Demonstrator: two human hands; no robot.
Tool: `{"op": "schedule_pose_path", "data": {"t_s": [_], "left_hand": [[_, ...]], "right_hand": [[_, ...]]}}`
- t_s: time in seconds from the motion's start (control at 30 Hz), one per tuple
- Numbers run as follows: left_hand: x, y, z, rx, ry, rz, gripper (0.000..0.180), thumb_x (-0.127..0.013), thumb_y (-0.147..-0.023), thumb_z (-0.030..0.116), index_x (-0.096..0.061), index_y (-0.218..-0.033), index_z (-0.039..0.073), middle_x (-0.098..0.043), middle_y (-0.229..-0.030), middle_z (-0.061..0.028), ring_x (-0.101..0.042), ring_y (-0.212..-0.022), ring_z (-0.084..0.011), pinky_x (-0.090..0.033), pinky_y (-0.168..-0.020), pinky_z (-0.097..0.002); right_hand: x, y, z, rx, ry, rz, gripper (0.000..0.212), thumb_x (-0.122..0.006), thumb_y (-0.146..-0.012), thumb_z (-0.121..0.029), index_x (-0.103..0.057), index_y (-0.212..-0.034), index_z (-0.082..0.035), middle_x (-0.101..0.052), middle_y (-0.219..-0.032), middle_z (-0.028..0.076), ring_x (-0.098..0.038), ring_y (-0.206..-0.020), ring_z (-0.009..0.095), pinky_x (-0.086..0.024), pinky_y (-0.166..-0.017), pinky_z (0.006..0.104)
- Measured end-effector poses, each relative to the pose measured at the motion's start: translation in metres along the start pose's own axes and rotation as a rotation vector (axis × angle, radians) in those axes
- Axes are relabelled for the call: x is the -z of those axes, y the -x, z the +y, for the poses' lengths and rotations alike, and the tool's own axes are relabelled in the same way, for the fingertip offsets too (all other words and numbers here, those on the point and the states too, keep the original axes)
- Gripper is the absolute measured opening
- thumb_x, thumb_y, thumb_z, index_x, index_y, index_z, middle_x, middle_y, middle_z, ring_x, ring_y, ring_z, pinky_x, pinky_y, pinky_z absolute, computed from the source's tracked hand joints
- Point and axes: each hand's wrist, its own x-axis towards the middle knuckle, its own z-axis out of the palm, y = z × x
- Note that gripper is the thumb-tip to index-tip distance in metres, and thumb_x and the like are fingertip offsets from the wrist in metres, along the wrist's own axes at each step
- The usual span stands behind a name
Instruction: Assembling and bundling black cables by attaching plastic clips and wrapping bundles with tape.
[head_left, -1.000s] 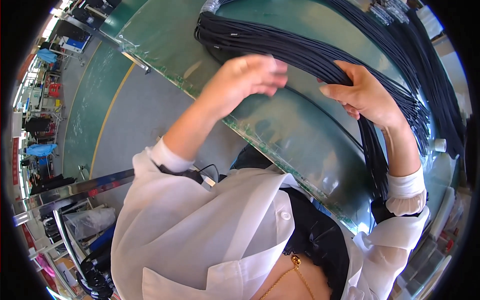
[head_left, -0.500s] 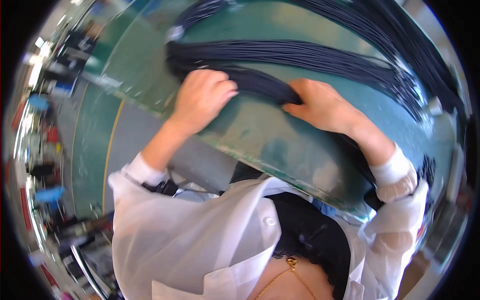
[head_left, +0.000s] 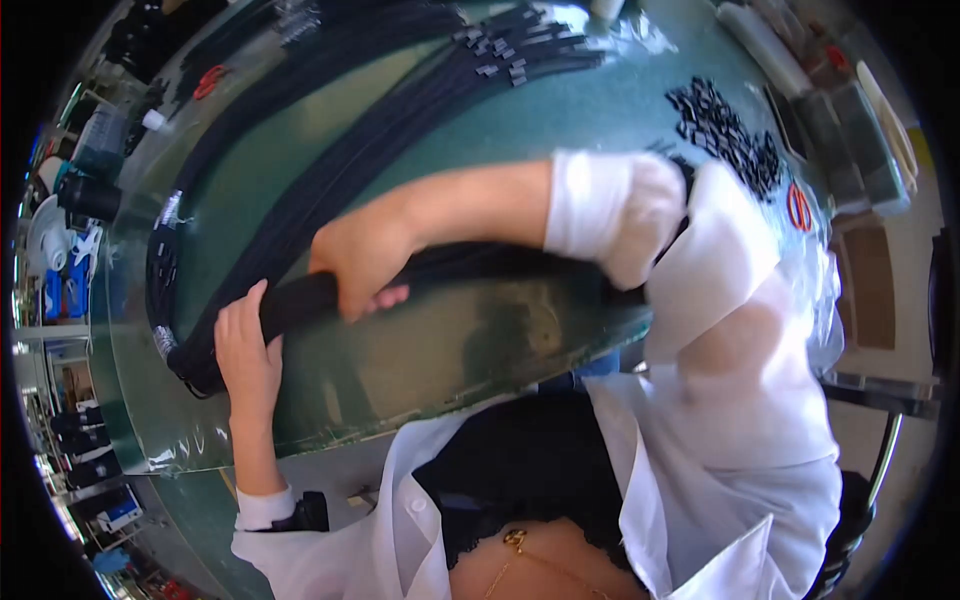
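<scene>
A long, thick bundle of black cables (head_left: 300, 300) lies on the green table (head_left: 480, 350) and doubles back in a tight bend at its left end. My right hand (head_left: 362, 262) reaches across from the right, closed around the near strand of the bundle. Close to the bend, my left hand (head_left: 248, 340) lies over the same strand, its fingers on the far side and its thumb on the near side. The bundle's far strand runs up to loose ends with small metallic tips (head_left: 495, 50).
A second bundle of black cables (head_left: 290, 95), with silvery wraps (head_left: 170, 208), curves behind. At the right are a pile of small black parts (head_left: 725, 130), red-handled scissors (head_left: 799, 207) and a clear plastic box (head_left: 855, 150). Another red-handled tool (head_left: 209, 82) lies far left.
My view has swung to the right. My right hand has slid left along the cable bundle, close to my left hand, which now lies near the bend.
</scene>
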Motion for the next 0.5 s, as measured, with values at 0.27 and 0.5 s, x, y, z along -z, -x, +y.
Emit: {"op": "schedule_pose_path", "data": {"t_s": [0.27,0.5], "left_hand": [[-0.016,0.012,-0.026,-0.149,0.004,-0.124,0.046,-0.064,-0.062,-0.006,-0.052,-0.106,0.0,-0.054,-0.089,-0.0143,-0.051,-0.087,-0.0353,-0.038,-0.085,-0.0434],[-0.002,0.025,-0.02,-0.102,-0.048,-0.208,0.049,-0.063,-0.062,-0.008,-0.053,-0.108,0.002,-0.053,-0.09,-0.0149,-0.05,-0.088,-0.0337,-0.037,-0.088,-0.0404]], "right_hand": [[0.044,0.169,0.024,-0.318,0.275,0.139,0.021,-0.067,-0.079,-0.016,-0.06,-0.083,0.003,-0.058,-0.064,0.006,-0.056,-0.056,0.013,-0.046,-0.053,0.0275],[0.065,0.284,0.071,-0.713,0.491,0.426,0.021,-0.07,-0.077,-0.018,-0.063,-0.081,0.001,-0.06,-0.065,0.005,-0.058,-0.063,0.016,-0.044,-0.059,0.0307]]}}
